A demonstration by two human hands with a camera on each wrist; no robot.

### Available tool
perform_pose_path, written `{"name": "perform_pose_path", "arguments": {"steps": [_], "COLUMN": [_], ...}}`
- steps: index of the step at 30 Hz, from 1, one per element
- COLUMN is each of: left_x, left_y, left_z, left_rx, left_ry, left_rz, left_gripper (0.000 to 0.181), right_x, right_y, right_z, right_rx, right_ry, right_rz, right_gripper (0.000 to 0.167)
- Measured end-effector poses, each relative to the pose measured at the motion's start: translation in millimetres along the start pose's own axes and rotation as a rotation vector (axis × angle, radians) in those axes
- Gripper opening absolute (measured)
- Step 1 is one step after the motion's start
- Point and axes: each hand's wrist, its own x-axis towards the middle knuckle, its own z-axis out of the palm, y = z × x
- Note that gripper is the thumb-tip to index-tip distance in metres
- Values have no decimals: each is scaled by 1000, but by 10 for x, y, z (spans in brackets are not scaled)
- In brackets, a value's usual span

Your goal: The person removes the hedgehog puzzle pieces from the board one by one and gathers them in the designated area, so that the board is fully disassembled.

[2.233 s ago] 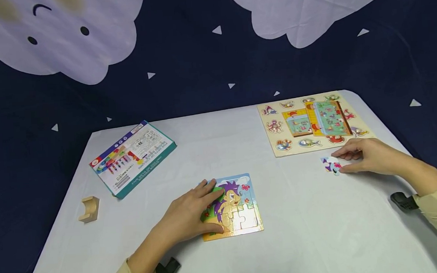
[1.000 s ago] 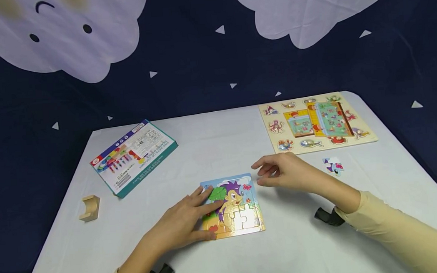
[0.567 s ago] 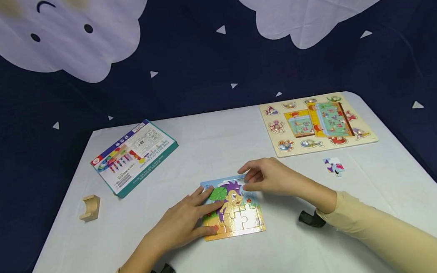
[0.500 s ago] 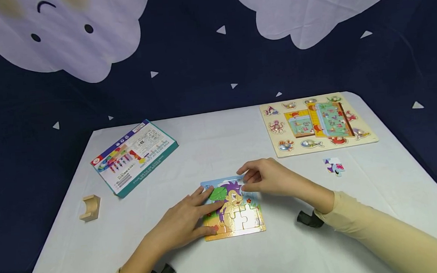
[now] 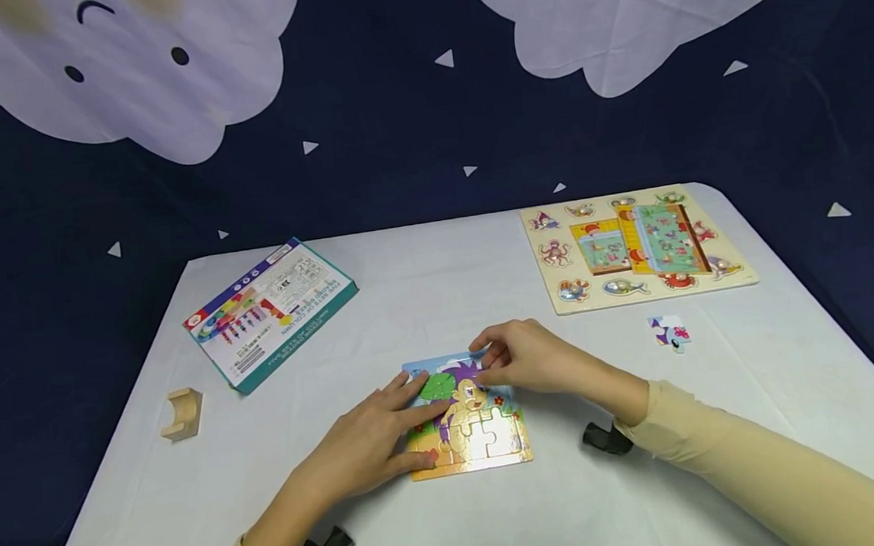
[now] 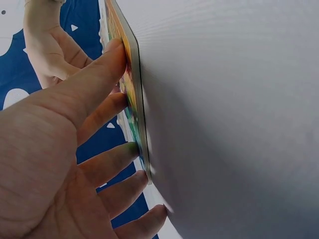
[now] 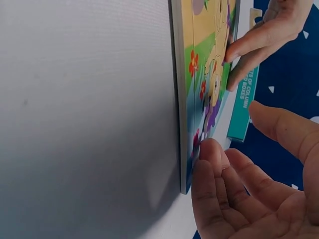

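A square hedgehog jigsaw [image 5: 471,463] lies flat on the white table. My left hand [image 5: 364,436] rests on its left part with fingers spread; in the left wrist view the thumb and fingertips of that hand [image 6: 75,134] touch the board [image 6: 130,74]. At the upper right corner is my right hand [image 5: 528,358], fingers bent. In the right wrist view this hand [image 7: 259,189] has fingertips at the board's [image 7: 192,30] corner, its thumb standing apart; no piece shows between them. The lower right of the picture looks pale, from glare or a bare slot. A loose piece [image 5: 669,334] lies farther right.
A wooden sea-animal board [image 5: 596,298] with two picture puzzles [image 5: 601,248] on top stands at the back right. At the back left lies a flat teal-edged box [image 5: 270,312]. A small curved wooden block [image 5: 184,414] is near the left edge.
My right hand has left the loose piece, moved left to the jigsaw's upper right corner, and lately edged slightly farther left. My left hand has shifted slightly left and stays on the jigsaw.
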Motion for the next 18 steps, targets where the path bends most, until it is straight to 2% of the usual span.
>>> {"name": "perform_pose_path", "arguments": {"steps": [18], "left_x": [6], "left_y": [1], "left_z": [7], "left_rx": [1], "left_ry": [4], "left_rz": [0], "left_gripper": [65], "right_x": [84], "right_y": [-34], "right_z": [81], "right_rx": [-14], "right_ry": [9], "right_rz": [69], "right_gripper": [38]}}
